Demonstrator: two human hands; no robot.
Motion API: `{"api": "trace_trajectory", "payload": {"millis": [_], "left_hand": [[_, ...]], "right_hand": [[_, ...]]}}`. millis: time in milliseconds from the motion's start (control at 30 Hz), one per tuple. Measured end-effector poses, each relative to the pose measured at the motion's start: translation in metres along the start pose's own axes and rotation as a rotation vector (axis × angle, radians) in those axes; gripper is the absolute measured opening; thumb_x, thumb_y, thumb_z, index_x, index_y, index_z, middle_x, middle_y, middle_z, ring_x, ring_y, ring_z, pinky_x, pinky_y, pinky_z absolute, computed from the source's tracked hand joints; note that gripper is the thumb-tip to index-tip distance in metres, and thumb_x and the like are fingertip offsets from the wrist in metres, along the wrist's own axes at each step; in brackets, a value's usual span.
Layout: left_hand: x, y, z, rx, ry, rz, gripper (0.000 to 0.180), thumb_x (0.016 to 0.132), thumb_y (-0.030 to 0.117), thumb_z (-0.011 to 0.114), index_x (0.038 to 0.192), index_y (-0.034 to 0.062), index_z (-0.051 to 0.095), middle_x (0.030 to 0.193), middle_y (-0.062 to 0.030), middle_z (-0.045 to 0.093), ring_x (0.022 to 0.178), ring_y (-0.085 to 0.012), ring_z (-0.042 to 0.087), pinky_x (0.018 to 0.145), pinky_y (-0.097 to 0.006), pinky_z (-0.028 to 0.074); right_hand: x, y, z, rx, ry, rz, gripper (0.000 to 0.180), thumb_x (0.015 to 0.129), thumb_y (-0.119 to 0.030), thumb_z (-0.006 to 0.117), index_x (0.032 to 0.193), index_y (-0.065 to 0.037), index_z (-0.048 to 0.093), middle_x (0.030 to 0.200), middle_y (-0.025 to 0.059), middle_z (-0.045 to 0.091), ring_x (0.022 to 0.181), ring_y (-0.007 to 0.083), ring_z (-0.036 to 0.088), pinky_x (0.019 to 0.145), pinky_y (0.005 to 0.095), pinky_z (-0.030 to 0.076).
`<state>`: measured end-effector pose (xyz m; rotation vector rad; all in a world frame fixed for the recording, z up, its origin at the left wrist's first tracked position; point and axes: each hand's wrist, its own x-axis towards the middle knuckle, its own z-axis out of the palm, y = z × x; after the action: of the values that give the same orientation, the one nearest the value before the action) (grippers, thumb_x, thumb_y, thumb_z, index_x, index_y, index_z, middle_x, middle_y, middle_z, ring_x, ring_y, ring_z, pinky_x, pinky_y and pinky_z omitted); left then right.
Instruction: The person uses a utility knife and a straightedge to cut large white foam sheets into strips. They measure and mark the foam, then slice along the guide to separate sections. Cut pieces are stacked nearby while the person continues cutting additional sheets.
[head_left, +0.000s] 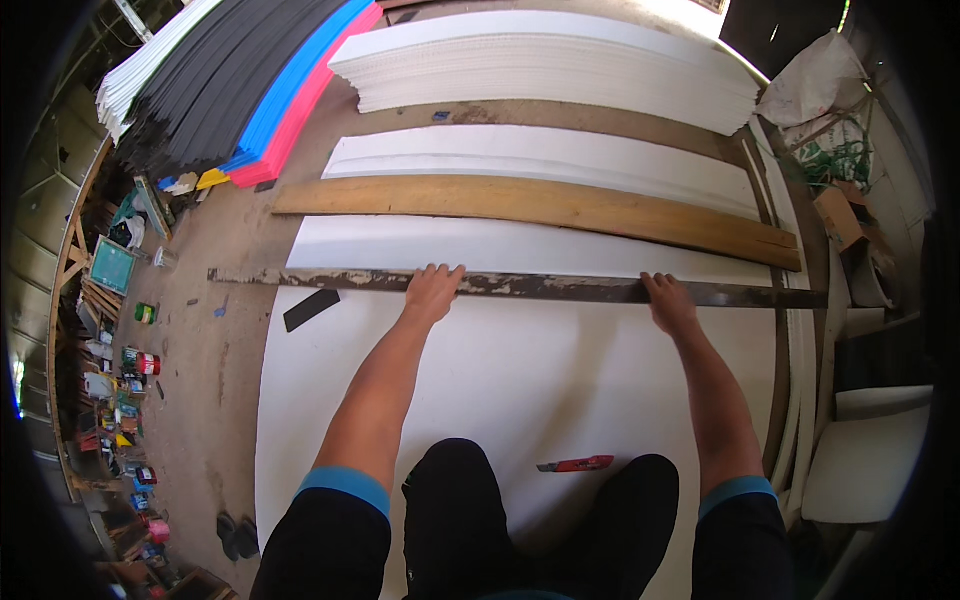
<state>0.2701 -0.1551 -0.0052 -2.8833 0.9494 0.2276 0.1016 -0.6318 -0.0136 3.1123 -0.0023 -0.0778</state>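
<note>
A long, narrow straight bar [560,286], dark with worn, peeling patches, lies crosswise over a large white sheet [520,380]. My left hand [434,292] grips it left of its middle, fingers curled over the far edge. Farther right, my right hand [670,302] holds the same bar in a like way. Between my knees and partly beside the right one, a red utility knife [584,464] rests on the sheet. A small black strip [312,310] lies at the sheet's left, just nearer than the bar.
Beyond the bar, a wooden plank [520,202] lies across the white sheets. A thick white stack [540,70] stands at the back, with black, blue and pink sheets [240,90] at far left. Cans and clutter [148,362] line the left; a cardboard box [850,225] is at right.
</note>
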Motion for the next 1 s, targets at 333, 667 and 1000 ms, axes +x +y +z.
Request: {"api": "trace_trajectory", "payload": {"millis": [333,667,1000], "left_hand": [[0.052,0.034,0.054,-0.163,-0.209,-0.11,0.101,0.092,0.047,0.075,0.169,0.0253,0.013,0.175,-0.0159,0.014,0.161,-0.0383,0.014,0.126,-0.063,0.024],[-0.056,0.131,0.059,-0.131,-0.576,-0.14,0.103,0.092,0.065,0.066,0.169,0.0401,0.003,0.178,-0.0119,-0.005,0.163,-0.0386,0.005,0.129,-0.057,0.017],[-0.187,0.215,0.077,-0.121,-0.583,0.039,0.08,0.089,0.035,0.069,0.162,0.0225,0.038,0.161,-0.0275,0.032,0.139,-0.0452,0.051,0.113,-0.051,0.047]], "right_hand": [[-0.006,0.009,0.067,-0.111,-0.039,0.277,0.078,0.096,-0.007,0.059,0.166,-0.021,0.028,0.163,0.0166,0.039,0.149,0.0382,0.041,0.118,0.0497,0.041],[-0.072,-0.077,0.093,-0.214,-0.314,0.07,0.069,0.1,-0.017,0.054,0.165,-0.009,0.032,0.159,0.0326,0.04,0.143,0.0442,0.048,0.113,0.0492,0.044],[-0.218,-0.222,0.038,-0.021,-0.699,-0.25,0.042,0.091,-0.046,0.075,0.112,-0.011,0.073,0.112,0.0073,0.075,0.109,0.0296,0.072,0.089,0.0446,0.057]]}}
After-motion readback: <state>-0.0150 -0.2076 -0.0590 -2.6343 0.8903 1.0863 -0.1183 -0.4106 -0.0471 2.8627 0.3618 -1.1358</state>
